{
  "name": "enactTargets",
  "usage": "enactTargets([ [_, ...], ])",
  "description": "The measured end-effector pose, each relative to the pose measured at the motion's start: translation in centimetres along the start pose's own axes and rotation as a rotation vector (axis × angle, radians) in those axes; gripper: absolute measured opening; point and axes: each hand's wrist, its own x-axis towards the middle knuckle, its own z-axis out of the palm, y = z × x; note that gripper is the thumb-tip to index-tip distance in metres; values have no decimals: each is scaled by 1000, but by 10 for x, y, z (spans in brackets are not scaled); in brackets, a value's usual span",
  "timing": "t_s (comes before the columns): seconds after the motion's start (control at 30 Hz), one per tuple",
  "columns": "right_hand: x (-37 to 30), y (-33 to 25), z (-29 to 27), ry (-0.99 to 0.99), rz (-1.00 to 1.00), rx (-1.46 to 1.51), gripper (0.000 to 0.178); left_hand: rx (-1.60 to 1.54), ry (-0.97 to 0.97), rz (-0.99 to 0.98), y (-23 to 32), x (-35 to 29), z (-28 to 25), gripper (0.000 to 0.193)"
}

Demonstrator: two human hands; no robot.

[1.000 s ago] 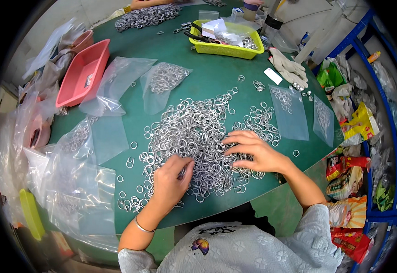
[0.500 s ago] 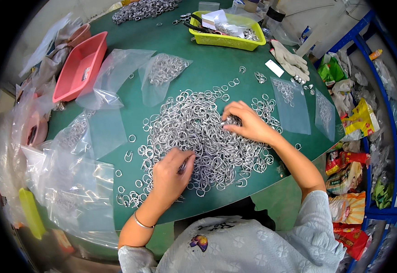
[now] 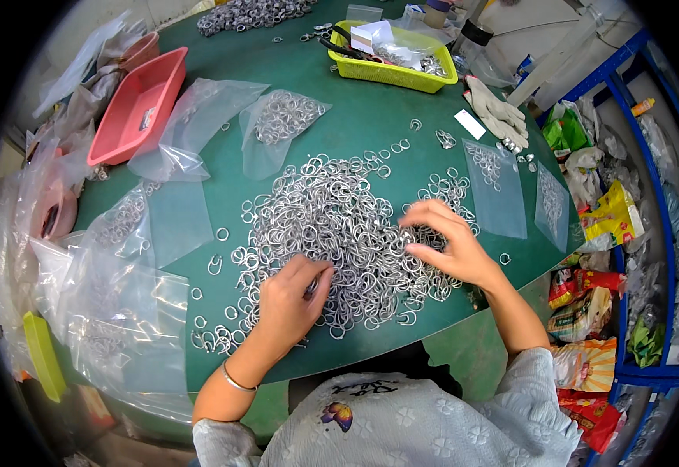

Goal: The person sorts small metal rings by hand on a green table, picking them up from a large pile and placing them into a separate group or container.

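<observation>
A broad heap of small silver metal rings [image 3: 332, 202] covers the middle of the green table. At its near left side my left hand [image 3: 291, 294] rests with fingers and thumb curled together. Something grey shows in the gap of that hand, too small to make out. Over the right part of the heap is my right hand [image 3: 452, 245], palm down, its thumb and fingers apart. Its fingertips reach among the rings, and no ring is plainly gripped. Loose rings lie scattered around the heap's edges, some by my left wrist.
Clear plastic bags [image 3: 141, 335] lie left, a bag of rings [image 3: 285, 117] behind the heap. Two flat bags [image 3: 499, 187] [image 3: 551, 204], white gloves [image 3: 497, 113] and a blue shelf frame [image 3: 659, 148] are right. A pink tray [image 3: 133, 117] and a yellow-green basket [image 3: 390, 71] stand farther back.
My right hand has moved right and nearer to me; its fingers have spread, and the rings it held are no longer in its grasp. My left hand has stayed almost still, curled.
</observation>
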Motion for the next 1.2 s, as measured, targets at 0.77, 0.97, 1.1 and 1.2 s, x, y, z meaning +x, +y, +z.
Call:
enactTargets([
  [0.77, 31, 42, 9, 75, 65, -224, 14, -238, 21, 182, -6, 2, 7, 10],
  [0.97, 41, 50, 15, 12, 39, -231, 12, -1025, -427, -475, -4, -4, -3, 19],
  [1.1, 23, -12, 16, 8, 41, 301, 12, -1385, -534, -780, 3, -3, -4, 39],
  [1.2, 10, -47, 32, -138, -235, 129, 13, -1616, -612, -943, 0, -9, 7, 48],
])
